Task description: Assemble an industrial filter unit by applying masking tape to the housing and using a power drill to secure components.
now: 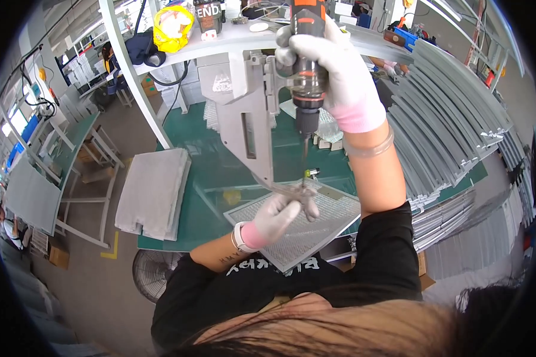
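My right hand (351, 77), in a white glove with a pink cuff, is wrapped around a black and orange power screwdriver (309, 80) held upright, its long bit pointing down. Below the bit, my left hand (275, 219), gloved the same way, grips the lower end of a long grey metal bracket (235, 128). The bit tip comes down close to my left fingertips; whether it touches a screw is too small to tell. A grey perforated panel (304, 238) lies under my left hand at the front of the green table (199, 205).
Left on the table sits a stack of pale grey sheets (152, 193). Rows of grey metal panels (452, 113) crowd the right side. A white shelf (241, 47) at the back holds a yellow bag (173, 30). Below the table edge stands a fan (152, 273). Another person's hand (390, 66) shows behind.
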`<control>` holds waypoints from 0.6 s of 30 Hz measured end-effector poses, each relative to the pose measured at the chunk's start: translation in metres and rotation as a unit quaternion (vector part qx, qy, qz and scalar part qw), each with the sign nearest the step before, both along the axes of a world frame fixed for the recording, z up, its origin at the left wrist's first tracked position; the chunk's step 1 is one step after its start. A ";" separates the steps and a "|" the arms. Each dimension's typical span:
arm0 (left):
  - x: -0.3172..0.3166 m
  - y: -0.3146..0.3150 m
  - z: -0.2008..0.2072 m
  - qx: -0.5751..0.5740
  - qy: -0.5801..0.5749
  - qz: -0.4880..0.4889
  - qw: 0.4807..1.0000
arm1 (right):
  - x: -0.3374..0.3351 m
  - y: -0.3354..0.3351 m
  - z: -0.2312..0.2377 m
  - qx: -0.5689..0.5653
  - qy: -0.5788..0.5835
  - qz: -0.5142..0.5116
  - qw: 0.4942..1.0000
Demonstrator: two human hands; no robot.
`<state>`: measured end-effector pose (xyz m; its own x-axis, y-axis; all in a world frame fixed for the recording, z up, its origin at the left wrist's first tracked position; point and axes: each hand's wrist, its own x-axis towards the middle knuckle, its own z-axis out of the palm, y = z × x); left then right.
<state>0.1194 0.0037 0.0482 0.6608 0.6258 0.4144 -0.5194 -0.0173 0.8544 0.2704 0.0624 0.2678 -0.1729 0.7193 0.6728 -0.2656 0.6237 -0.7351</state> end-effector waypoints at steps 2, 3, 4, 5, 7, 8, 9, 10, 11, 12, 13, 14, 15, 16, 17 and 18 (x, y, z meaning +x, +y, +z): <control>-0.006 0.001 -0.001 0.054 0.092 -0.041 0.993 | 0.010 0.008 -0.002 -0.004 0.005 0.052 0.999; -0.007 0.003 0.001 0.255 0.127 -0.087 0.955 | 0.008 -0.005 0.003 -0.043 -0.007 0.037 0.998; -0.006 0.005 0.002 0.445 0.156 -0.129 0.872 | 0.005 -0.008 0.000 -0.023 0.017 0.041 0.999; -0.002 0.009 -0.007 0.412 0.154 -0.279 0.853 | 0.006 -0.007 0.000 -0.012 0.010 0.034 0.999; -0.008 0.014 -0.006 0.419 0.145 -0.308 0.842 | 0.013 -0.014 0.003 -0.003 0.006 0.018 1.000; -0.011 0.017 -0.005 0.429 0.137 -0.331 0.830 | 0.016 -0.024 0.006 -0.064 0.031 0.050 0.996; -0.011 0.025 -0.001 0.438 0.120 -0.374 0.808 | 0.017 -0.029 0.008 -0.123 0.057 0.082 0.987; -0.014 0.027 0.002 0.438 0.120 -0.378 0.807 | 0.017 -0.029 0.008 -0.123 0.059 0.079 0.987; -0.018 0.028 0.006 0.432 0.138 -0.401 0.796 | 0.015 -0.028 0.008 -0.120 0.063 0.055 0.989; -0.020 0.027 0.011 0.426 0.155 -0.423 0.785 | 0.014 -0.028 0.009 -0.116 0.067 0.031 0.990; -0.018 0.026 0.013 0.449 0.174 -0.420 0.769 | 0.013 -0.031 0.012 -0.118 0.052 -0.003 0.992; -0.016 0.025 0.016 0.449 0.172 -0.422 0.768 | 0.018 -0.014 0.010 -0.118 0.053 -0.006 0.992; -0.013 0.025 0.019 0.474 0.187 -0.419 0.751 | 0.029 0.015 0.007 0.098 -0.009 0.112 0.989; -0.011 0.023 0.022 0.497 0.202 -0.410 0.738 | 0.027 0.026 0.010 0.305 -0.071 0.229 0.922; -0.010 0.022 0.024 0.495 0.200 -0.412 0.738 | 0.031 0.020 0.002 0.303 -0.071 0.228 0.923; -0.010 0.020 0.027 0.502 0.217 -0.413 0.728 | 0.024 -0.002 0.000 0.104 -0.005 0.157 0.982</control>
<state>0.1094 0.0238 0.0752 0.8450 -0.5339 0.0294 -0.3921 -0.5812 0.7131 0.2941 0.0606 0.2682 -0.3713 0.4773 0.7964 -0.4627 0.6485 -0.6044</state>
